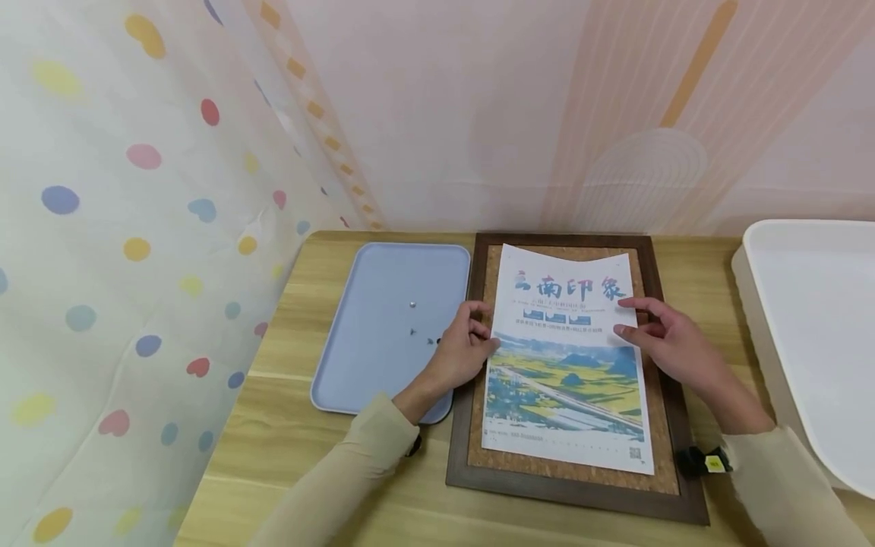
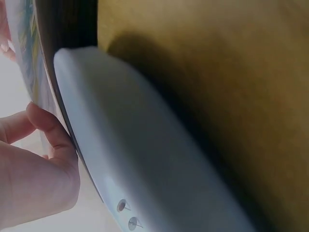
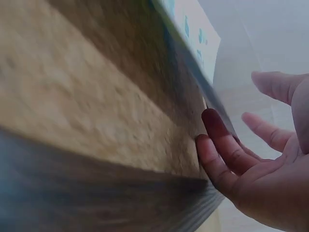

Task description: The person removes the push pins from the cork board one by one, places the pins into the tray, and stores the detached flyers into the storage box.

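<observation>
A printed paper poster point(image 1: 567, 380), with large Chinese lettering and a landscape picture, lies over a cork board point(image 1: 574, 469) with a dark wooden frame point(image 1: 577, 495). My left hand point(image 1: 459, 351) pinches the poster's left edge between thumb and fingers; the left wrist view shows the thumb point(image 2: 48, 128) at the paper. On the opposite edge my right hand point(image 1: 673, 342) holds the poster, thumb and a finger over the print, other fingers point(image 3: 227, 150) underneath near the cork. That edge stands slightly off the board in the right wrist view.
A blue tray point(image 1: 383, 281) left of the board carries several thumbtacks point(image 1: 413, 332), partly behind the left hand. At the right stands a large white bin point(image 1: 748, 251). The wooden table point(image 1: 266, 433) meets patterned curtains at the back and left.
</observation>
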`<state>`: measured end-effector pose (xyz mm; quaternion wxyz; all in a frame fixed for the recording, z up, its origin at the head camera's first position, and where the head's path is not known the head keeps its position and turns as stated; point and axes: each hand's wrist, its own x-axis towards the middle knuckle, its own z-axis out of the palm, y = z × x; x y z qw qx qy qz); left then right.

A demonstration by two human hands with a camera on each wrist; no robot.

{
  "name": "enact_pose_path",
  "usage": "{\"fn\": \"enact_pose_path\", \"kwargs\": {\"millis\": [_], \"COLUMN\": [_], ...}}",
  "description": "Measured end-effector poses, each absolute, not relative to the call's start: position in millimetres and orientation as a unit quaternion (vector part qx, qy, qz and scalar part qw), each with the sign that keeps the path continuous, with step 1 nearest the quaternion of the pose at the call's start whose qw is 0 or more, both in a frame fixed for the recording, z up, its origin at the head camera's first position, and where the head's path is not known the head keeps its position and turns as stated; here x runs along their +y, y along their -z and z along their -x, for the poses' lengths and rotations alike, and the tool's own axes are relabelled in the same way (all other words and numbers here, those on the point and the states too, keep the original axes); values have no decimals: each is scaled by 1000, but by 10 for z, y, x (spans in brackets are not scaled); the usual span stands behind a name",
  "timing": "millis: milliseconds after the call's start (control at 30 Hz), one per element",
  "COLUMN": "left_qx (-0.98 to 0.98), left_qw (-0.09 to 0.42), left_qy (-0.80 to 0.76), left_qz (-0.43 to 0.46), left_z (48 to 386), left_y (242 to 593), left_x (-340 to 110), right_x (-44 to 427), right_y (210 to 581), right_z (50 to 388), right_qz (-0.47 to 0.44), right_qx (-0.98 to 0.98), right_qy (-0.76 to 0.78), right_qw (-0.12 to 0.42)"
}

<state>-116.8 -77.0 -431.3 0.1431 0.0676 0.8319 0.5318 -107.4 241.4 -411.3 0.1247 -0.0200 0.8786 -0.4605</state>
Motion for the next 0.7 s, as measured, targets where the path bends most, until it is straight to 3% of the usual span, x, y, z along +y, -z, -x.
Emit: {"fn": "enact_pose_path", "kwargs": {"millis": [700], "left_qx": [807], "left_qw": [134], "left_qy": [-575], "left_qz": [-29], "left_z": [1138], "left_y": [4321], "left_x": [-690], "right_x": [2339], "right_y": [4172], "right_z": [937], "right_qz": [47], "right_qx": [881], "right_qy": [460], "right_qw": [100]}}
